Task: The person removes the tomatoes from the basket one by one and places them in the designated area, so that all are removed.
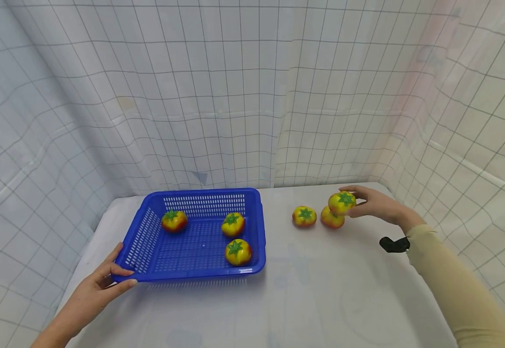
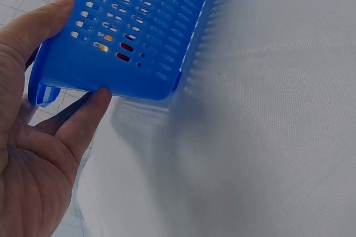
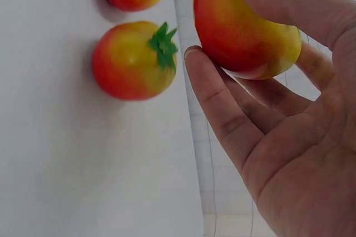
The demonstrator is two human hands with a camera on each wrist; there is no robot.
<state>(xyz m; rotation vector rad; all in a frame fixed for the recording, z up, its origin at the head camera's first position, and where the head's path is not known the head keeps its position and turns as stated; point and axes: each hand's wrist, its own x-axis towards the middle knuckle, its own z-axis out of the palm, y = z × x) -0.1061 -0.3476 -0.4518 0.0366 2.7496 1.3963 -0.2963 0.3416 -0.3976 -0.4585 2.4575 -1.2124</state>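
My right hand [image 1: 376, 207] holds a yellow-and-red tomato [image 1: 341, 203] with a green leafy top, raised above the table. In the right wrist view, the thumb and fingers are curled round this tomato [image 3: 245, 31]. Just below it in the head view lies a second tomato [image 1: 332, 220], and a third tomato [image 1: 304, 216] lies to its left. At the near left corner of a blue plastic basket [image 1: 191, 277], my left hand [image 1: 89, 295] grips the rim between thumb and fingers. Inside the basket sit a tomato [image 1: 174, 221] at the left and two at the right.
A white cloth covers the table [image 1: 313, 290]. White sheets with a dark grid [image 1: 217, 96] hang behind and on both sides. A black strap piece [image 1: 394, 244] shows at my right wrist, below a beige sleeve [image 1: 456, 285].
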